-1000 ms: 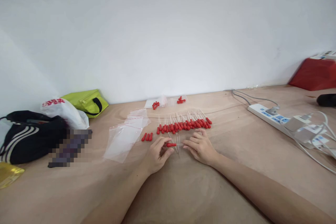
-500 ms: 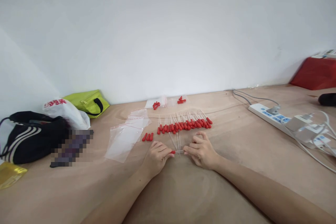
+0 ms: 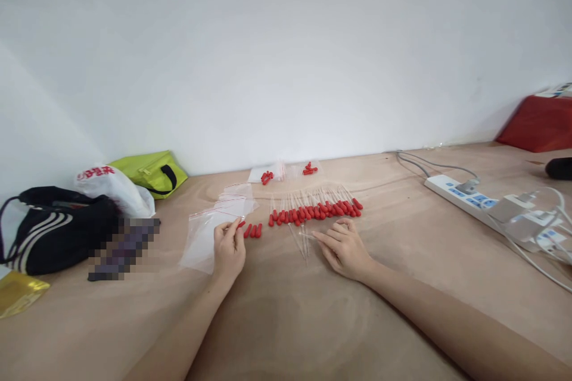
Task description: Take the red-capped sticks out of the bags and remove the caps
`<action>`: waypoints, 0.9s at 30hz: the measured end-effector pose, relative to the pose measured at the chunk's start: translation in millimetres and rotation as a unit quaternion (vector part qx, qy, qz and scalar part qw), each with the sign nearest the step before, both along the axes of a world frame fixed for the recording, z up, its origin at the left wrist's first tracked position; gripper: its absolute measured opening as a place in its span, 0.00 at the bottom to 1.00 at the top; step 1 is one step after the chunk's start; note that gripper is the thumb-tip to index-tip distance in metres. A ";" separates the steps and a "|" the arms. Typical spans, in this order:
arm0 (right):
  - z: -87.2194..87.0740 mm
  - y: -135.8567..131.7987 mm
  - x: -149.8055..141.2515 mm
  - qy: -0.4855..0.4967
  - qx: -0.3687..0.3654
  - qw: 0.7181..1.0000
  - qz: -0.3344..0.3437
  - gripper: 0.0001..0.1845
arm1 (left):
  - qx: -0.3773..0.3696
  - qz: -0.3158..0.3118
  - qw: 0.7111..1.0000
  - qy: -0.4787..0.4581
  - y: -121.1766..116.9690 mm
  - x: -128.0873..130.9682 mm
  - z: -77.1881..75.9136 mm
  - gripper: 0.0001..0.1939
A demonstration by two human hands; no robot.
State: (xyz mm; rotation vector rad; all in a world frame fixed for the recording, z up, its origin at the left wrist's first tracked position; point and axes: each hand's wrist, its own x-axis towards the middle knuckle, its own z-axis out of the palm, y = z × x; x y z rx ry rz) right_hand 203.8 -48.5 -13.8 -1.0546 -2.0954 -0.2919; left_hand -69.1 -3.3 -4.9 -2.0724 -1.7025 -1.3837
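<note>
My left hand [image 3: 229, 248] rests on the wooden table [image 3: 313, 321] and pinches a small red rubber cap [image 3: 242, 224]. It holds the cap at the left end of three loose red caps [image 3: 253, 230], over the edge of a clear zip bag [image 3: 203, 241]. My right hand [image 3: 343, 245] lies to the right, its fingers pinched on a thin clear tube [image 3: 309, 237] beside a few bare tubes [image 3: 302, 245]. Behind both hands runs a row of several clear droppers with red caps [image 3: 315, 212].
More clear zip bags [image 3: 235, 199] lie behind the left hand, and two small bags with red caps [image 3: 266, 177] sit by the wall. A black bag [image 3: 53, 229], white plastic bag [image 3: 114, 187] and green pouch [image 3: 149, 171] are left; a power strip [image 3: 469, 202] with cables, right.
The two hands held one dropper between them and pulled its red cap off. My left hand then carried the cap left to the loose caps; my right hand stayed with the tube.
</note>
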 end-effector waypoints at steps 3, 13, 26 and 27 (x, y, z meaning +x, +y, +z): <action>0.9 1.2 -7.7 0.037 0.016 0.999 0.004 0.13 | -0.074 0.042 0.996 -0.035 15.3 -4.5 -1.5 0.17; -3.4 18.7 -34.0 0.060 0.050 0.997 -0.023 0.08 | -0.004 -0.050 0.993 0.106 -1.6 13.8 3.4 0.09; 4.4 14.7 -33.9 -0.013 -0.030 0.999 0.038 0.27 | -0.166 -0.224 0.945 0.173 -24.5 61.1 -5.1 0.20; 4.8 14.3 -33.8 -0.006 -0.032 0.999 0.041 0.27 | -0.176 -0.230 0.941 0.178 -24.4 60.8 -4.3 0.21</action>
